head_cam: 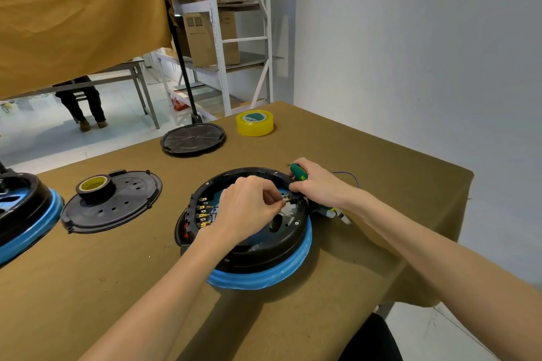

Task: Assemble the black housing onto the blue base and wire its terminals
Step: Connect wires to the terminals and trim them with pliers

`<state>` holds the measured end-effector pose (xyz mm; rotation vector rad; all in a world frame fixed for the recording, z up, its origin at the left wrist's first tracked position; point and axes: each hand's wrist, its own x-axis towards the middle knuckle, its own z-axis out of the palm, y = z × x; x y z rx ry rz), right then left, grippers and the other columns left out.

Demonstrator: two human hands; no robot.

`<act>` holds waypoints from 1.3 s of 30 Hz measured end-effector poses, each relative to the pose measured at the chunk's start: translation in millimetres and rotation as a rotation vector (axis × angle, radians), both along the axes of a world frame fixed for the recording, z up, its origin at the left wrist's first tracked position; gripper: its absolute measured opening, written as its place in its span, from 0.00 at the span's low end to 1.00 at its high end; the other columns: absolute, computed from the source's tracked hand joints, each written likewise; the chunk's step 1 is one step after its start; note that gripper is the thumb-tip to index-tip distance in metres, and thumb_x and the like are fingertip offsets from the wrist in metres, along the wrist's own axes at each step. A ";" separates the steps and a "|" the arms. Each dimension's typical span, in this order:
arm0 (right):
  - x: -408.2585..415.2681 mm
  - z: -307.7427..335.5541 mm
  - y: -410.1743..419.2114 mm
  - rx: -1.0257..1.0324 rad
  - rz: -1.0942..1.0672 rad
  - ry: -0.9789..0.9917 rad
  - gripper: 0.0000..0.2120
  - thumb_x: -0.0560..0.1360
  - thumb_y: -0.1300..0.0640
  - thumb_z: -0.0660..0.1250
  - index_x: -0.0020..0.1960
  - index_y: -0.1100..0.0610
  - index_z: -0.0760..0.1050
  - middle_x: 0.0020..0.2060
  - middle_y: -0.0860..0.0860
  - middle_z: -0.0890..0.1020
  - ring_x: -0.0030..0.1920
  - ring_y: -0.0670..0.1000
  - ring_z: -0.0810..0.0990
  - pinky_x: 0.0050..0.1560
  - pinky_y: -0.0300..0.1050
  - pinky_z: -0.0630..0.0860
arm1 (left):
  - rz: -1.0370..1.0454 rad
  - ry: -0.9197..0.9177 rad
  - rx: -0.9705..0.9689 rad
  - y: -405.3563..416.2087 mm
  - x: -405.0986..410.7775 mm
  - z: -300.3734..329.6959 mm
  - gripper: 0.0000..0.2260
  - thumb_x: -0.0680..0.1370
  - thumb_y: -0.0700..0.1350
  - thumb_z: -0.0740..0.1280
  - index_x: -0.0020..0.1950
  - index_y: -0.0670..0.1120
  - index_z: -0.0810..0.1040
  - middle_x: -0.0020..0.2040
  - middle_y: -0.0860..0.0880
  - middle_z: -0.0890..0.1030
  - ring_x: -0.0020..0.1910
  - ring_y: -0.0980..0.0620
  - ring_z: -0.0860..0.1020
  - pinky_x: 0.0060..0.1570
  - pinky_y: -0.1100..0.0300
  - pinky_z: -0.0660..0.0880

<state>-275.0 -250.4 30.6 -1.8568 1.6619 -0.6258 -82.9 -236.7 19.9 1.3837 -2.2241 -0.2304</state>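
Note:
The round black housing (264,246) sits on the blue base (264,277) in the middle of the table. A row of brass terminals (203,212) lines its inner left wall. My left hand (246,208) reaches inside the housing and pinches a small brass terminal (286,200) near the right inner wall. My right hand (315,184) rests on the housing's right rim and grips a green-handled screwdriver (299,173). A thin blue wire (350,176) loops on the table behind that hand.
A black perforated cover (123,208) with a roll of black tape (95,187) on it lies to the left. Another black cover (193,139) and a yellow tape roll (254,122) lie farther back. A second housing on a blue base (26,214) stands at the left edge.

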 end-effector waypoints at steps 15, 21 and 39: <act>-1.6 -10.3 -1.7 -0.043 -0.012 0.036 0.21 0.80 0.50 0.65 0.70 0.51 0.65 0.59 0.53 0.77 0.47 0.52 0.79 0.48 0.51 0.75 | 0.004 0.064 0.185 8.1 10.4 8.3 0.06 0.78 0.46 0.71 0.51 0.54 0.88 0.42 0.59 0.84 0.43 0.61 0.81 0.49 0.56 0.82; -14.6 -14.7 4.1 -0.161 -0.158 -0.074 0.37 0.73 0.38 0.73 0.74 0.53 0.65 0.61 0.47 0.74 0.56 0.49 0.76 0.50 0.37 0.72 | 0.023 0.130 0.129 15.8 25.7 12.3 0.09 0.81 0.54 0.67 0.48 0.57 0.86 0.39 0.61 0.85 0.34 0.60 0.80 0.38 0.57 0.79; -99.1 -46.3 -29.2 -0.104 -0.450 0.533 0.49 0.73 0.28 0.68 0.80 0.59 0.57 0.70 0.62 0.72 0.70 0.63 0.72 0.68 0.57 0.70 | 0.392 0.044 0.096 16.0 48.3 -5.4 0.23 0.81 0.52 0.64 0.76 0.51 0.70 0.74 0.48 0.71 0.74 0.44 0.65 0.73 0.45 0.62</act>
